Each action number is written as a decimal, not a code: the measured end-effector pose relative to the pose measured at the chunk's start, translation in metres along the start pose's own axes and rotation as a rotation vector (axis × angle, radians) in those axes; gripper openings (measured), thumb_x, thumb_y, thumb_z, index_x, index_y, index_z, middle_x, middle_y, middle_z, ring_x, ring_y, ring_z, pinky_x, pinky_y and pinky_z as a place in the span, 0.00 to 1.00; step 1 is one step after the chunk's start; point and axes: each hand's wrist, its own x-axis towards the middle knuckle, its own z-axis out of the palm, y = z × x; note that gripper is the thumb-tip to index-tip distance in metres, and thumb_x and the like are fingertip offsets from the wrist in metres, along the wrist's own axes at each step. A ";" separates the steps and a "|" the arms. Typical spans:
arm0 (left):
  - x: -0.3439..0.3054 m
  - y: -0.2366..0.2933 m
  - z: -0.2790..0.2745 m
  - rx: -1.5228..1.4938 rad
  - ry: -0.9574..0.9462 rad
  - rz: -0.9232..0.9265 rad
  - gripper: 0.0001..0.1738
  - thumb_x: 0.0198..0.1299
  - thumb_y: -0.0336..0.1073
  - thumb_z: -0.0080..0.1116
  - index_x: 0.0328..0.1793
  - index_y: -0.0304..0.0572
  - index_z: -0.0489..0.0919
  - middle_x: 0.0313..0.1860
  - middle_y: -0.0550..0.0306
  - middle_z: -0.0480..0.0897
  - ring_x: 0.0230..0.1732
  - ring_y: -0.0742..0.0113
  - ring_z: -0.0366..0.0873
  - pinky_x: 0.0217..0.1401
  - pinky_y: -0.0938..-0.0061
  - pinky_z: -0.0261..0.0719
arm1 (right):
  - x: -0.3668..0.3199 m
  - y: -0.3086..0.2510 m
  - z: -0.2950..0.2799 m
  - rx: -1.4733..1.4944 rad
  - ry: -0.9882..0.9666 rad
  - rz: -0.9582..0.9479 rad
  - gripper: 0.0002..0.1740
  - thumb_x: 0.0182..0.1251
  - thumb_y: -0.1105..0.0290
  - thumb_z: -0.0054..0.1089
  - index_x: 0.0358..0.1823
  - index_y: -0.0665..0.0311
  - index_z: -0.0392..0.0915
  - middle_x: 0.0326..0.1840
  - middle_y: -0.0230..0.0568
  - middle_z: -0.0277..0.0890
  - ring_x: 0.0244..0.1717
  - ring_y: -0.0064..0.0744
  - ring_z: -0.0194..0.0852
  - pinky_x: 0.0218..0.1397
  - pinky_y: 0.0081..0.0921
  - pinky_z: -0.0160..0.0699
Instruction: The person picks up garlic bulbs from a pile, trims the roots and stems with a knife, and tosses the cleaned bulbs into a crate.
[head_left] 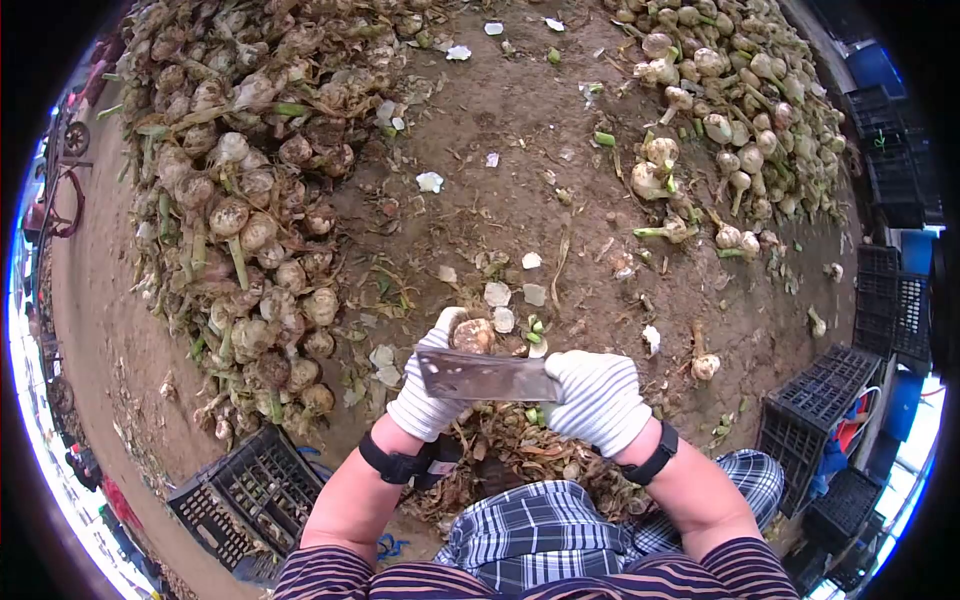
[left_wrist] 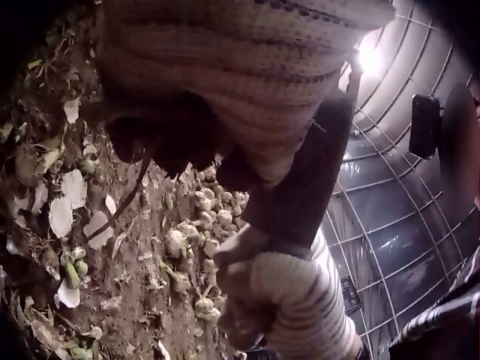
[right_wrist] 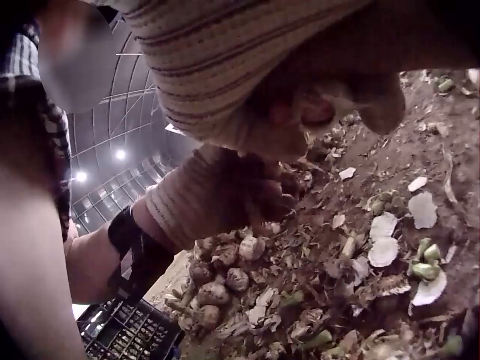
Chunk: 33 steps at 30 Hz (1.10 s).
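In the head view a white-gloved left hand (head_left: 430,385) holds a garlic bulb (head_left: 473,336), its root face turned up. The gloved right hand (head_left: 600,400) grips the handle end of a broad cleaver (head_left: 487,377), whose blade reaches left across the near side of the bulb to the left hand. Whether the blade touches the bulb cannot be told. In the left wrist view the dark blade (left_wrist: 300,184) rises from the right hand (left_wrist: 292,300). The right wrist view has the left hand (right_wrist: 214,195) behind the right glove (right_wrist: 240,71), and the bulb is mostly hidden.
A big heap of garlic (head_left: 250,210) lies at left, another heap (head_left: 750,110) at back right. Black crates stand at lower left (head_left: 250,500) and right (head_left: 820,400). White root slices (head_left: 497,294), cut stems and dry leaves litter the soil; a loose bulb (head_left: 705,367) lies right of the hands.
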 end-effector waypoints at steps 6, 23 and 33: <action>-0.011 -0.014 0.013 0.035 -0.029 0.075 0.21 0.54 0.28 0.61 0.54 0.44 0.68 0.44 0.58 0.75 0.45 0.73 0.73 0.48 0.75 0.77 | 0.005 -0.001 0.011 0.002 0.028 -0.041 0.08 0.47 0.65 0.57 0.27 0.60 0.77 0.24 0.48 0.77 0.27 0.51 0.77 0.29 0.40 0.76; -0.004 0.020 -0.015 -0.397 0.048 -0.381 0.31 0.47 0.26 0.68 0.59 0.37 0.69 0.49 0.58 0.79 0.49 0.70 0.79 0.51 0.75 0.80 | -0.007 0.032 0.025 0.372 -0.093 0.261 0.07 0.46 0.65 0.55 0.25 0.59 0.77 0.20 0.50 0.74 0.25 0.52 0.75 0.31 0.38 0.75; -0.014 0.022 -0.008 -0.348 0.155 -0.139 0.15 0.53 0.26 0.61 0.49 0.34 0.77 0.37 0.61 0.82 0.36 0.75 0.80 0.43 0.80 0.80 | -0.020 0.066 0.037 0.112 -0.346 0.257 0.14 0.50 0.60 0.56 0.33 0.61 0.81 0.29 0.54 0.78 0.32 0.53 0.77 0.36 0.39 0.75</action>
